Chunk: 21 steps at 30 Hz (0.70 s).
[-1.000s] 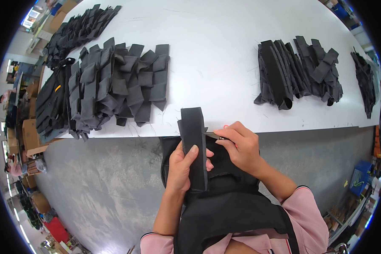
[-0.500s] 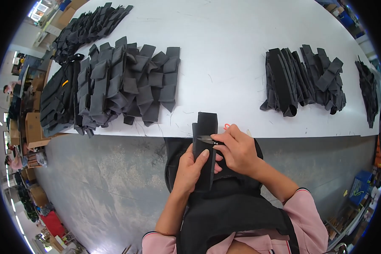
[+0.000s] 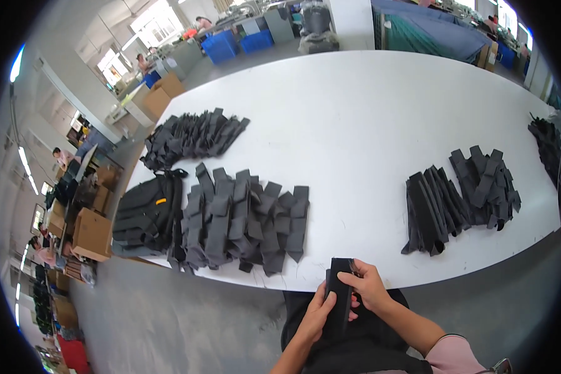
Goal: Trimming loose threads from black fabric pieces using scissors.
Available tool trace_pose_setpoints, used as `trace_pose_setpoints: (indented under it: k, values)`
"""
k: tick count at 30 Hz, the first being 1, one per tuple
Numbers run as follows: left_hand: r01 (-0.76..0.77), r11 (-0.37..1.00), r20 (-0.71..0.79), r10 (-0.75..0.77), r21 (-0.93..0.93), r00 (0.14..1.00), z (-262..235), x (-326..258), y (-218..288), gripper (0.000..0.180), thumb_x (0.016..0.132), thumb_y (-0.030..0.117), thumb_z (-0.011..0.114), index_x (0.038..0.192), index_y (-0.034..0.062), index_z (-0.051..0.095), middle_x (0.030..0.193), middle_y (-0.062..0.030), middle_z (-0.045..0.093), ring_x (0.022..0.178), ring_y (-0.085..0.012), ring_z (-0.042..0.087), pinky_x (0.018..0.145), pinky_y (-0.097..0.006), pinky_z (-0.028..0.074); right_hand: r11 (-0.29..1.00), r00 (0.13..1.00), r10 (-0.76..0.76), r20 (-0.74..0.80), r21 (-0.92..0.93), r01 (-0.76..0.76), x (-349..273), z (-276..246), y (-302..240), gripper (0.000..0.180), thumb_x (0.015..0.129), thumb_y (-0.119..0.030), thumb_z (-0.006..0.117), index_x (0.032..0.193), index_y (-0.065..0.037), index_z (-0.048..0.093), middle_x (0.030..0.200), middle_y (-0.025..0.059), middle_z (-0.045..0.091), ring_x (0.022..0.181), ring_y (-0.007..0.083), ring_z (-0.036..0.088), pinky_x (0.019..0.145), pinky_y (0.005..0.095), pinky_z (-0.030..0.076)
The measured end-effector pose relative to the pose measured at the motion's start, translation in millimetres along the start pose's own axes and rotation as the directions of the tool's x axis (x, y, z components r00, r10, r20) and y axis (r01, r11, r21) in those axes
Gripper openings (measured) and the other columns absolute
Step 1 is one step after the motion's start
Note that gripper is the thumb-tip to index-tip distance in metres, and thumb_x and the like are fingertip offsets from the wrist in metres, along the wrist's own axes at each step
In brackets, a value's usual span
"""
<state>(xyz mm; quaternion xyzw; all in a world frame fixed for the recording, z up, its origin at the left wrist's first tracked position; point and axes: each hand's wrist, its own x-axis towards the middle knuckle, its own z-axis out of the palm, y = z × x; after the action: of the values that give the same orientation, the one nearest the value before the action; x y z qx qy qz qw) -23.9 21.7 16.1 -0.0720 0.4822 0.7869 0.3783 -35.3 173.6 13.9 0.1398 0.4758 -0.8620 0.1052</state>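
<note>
At the table's near edge, my left hand [image 3: 316, 316] grips a folded black fabric strip [image 3: 339, 311] from the left side, thumb on top. My right hand [image 3: 370, 288] is closed at the strip's upper right edge, its thumb pressing on the fabric. Small thread snips [image 3: 354, 268] show only in part by the right fingers; most of them is hidden. Left of my hands, a pile of dark grey fabric strips [image 3: 230, 218] lies on the table. Another stack of strips [image 3: 433, 209] sits to the right.
The white table [image 3: 355, 124] has a curved-looking near edge in front of me. A black backpack [image 3: 144, 215] rests at its left end, with more dark pieces [image 3: 196, 137] behind it. Further bundles [image 3: 487, 187] lie on the right. Cardboard boxes [image 3: 92, 235] stand beyond the left edge.
The view has tilted up, showing more of the room. My right thumb has moved onto the fabric strip, and the snips that lay across it now show less.
</note>
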Motion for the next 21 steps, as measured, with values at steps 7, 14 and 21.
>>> trace_pose_setpoints:
  k: [7,14,21]
  values:
    - [-0.021,0.995,-0.053,0.016,-0.099,0.998,-7.6,10.1,-1.1,0.031,0.099,0.022,0.042,0.122,0.0028,0.040,0.105,-0.0139,0.059,0.089,-0.0234,0.065,0.075,-0.032,0.055,0.940,0.963,-0.258,-0.073,-0.248,0.233,-6.2,-8.9,16.2,0.019,0.085,-0.009,0.064,0.100,0.001,0.058,0.063,-0.0041,0.047,0.056,0.0020,0.040,0.050,0.0205,0.033]
    - [-0.050,0.998,-0.156,0.042,-0.044,0.987,-4.8,13.8,1.8,0.030,0.099,0.026,0.042,0.115,0.0014,0.043,0.094,-0.0103,0.060,0.075,-0.0196,0.066,0.066,-0.028,0.055,0.829,0.939,-0.345,0.000,-0.468,0.305,19.3,0.9,0.4,0.016,0.085,-0.003,0.060,0.100,0.000,0.060,0.068,-0.0057,0.049,0.061,0.0010,0.040,0.054,0.0168,0.032]
    - [-0.063,0.972,-0.144,0.030,-0.227,0.989,-31.4,22.6,-9.0,0.042,0.100,0.039,0.033,0.086,0.0037,0.053,0.062,-0.0073,0.053,0.052,-0.0151,0.051,0.047,-0.026,0.040,0.795,0.879,-0.475,0.050,-0.405,0.453,-0.1,31.9,-7.0,0.008,0.086,0.000,0.057,0.093,-0.001,0.060,0.071,-0.0043,0.050,0.062,0.0014,0.041,0.054,0.0171,0.032]
